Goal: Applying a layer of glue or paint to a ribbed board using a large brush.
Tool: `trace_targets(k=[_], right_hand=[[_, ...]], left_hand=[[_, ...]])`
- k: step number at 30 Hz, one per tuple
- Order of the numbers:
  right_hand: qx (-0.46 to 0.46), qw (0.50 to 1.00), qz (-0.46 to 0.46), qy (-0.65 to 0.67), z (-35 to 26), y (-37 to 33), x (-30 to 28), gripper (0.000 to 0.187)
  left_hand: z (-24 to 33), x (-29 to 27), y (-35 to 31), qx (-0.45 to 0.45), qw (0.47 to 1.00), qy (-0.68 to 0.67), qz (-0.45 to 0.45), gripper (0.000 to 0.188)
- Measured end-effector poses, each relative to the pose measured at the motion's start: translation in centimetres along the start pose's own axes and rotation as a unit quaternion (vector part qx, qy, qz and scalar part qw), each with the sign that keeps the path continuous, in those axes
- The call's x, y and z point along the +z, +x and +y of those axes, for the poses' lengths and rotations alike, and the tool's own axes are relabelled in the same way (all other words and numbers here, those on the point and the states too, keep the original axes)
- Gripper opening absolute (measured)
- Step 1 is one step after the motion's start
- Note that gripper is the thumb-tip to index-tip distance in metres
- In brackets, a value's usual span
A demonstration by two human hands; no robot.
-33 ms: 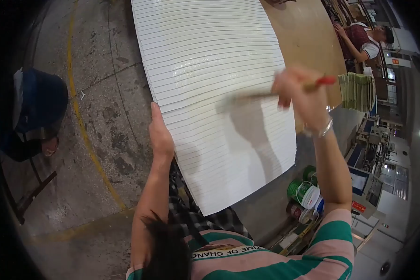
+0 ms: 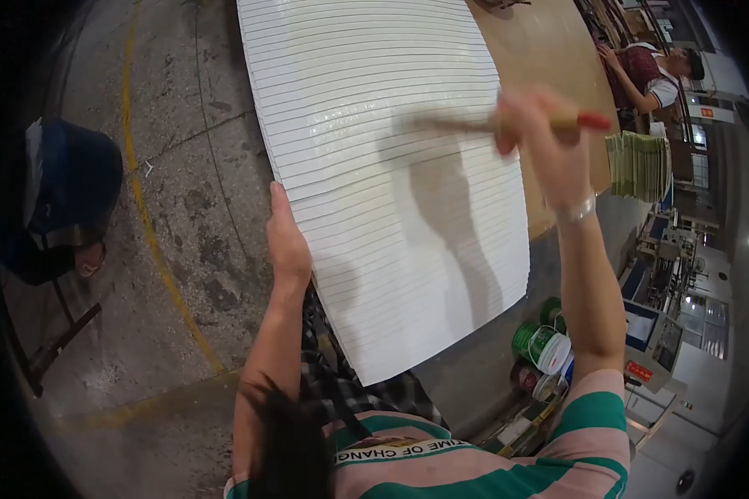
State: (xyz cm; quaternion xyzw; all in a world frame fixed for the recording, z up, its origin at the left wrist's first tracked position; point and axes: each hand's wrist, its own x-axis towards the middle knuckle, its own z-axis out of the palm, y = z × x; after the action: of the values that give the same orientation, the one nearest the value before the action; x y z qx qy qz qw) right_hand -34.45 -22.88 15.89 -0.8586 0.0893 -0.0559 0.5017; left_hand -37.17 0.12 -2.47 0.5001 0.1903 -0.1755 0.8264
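Note:
A stack of white sheets (image 2: 374, 208) is fanned out in front of me, its overlapping edges making rows of thin lines. Wet, shiny patches show across its upper middle. My right hand (image 2: 549, 150) is closed around a brush (image 2: 587, 121) with a red-ended, light handle. Motion smears the brush's working end over the sheets, so I cannot tell whether it touches them. Against the left side of the stack rests my left hand (image 2: 290, 241), fingers stretched along the edge. Its far fingers are partly hidden.
Beneath the sheets lies a brown tabletop (image 2: 549, 66). Paint-type buckets (image 2: 545, 345) stand at the lower right. A pile of greenish sheets (image 2: 638, 166) and another person (image 2: 645, 75) are at the far right. A dark blue bin-like object (image 2: 75, 179) stands on the floor at left.
My right hand and the brush have moved away from me, farther up the sheets, and slightly right. The left hand and the stack stay in place.

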Motion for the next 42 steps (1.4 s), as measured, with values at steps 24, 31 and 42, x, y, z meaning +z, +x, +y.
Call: trace_targets(k=[24,31,42], right_hand=[[-0.107,0.972,-0.107,-0.179,0.3,1.4,5.8,0.025],[-0.071,0.987,-0.062,-0.130,-4.2,-2.5,5.9,0.023],[-0.167,0.951,-0.113,-0.233,-4.7,-4.8,6.0,0.022]], left_hand=[[0.9,1.4,-0.2,-0.023,0.998,0.038,0.039,0.065],[1.3,1.3,-0.6,-0.040,0.999,-0.006,-0.008,0.066],[-0.9,0.2,-1.8,-0.084,0.978,-0.141,-0.129,0.061]])
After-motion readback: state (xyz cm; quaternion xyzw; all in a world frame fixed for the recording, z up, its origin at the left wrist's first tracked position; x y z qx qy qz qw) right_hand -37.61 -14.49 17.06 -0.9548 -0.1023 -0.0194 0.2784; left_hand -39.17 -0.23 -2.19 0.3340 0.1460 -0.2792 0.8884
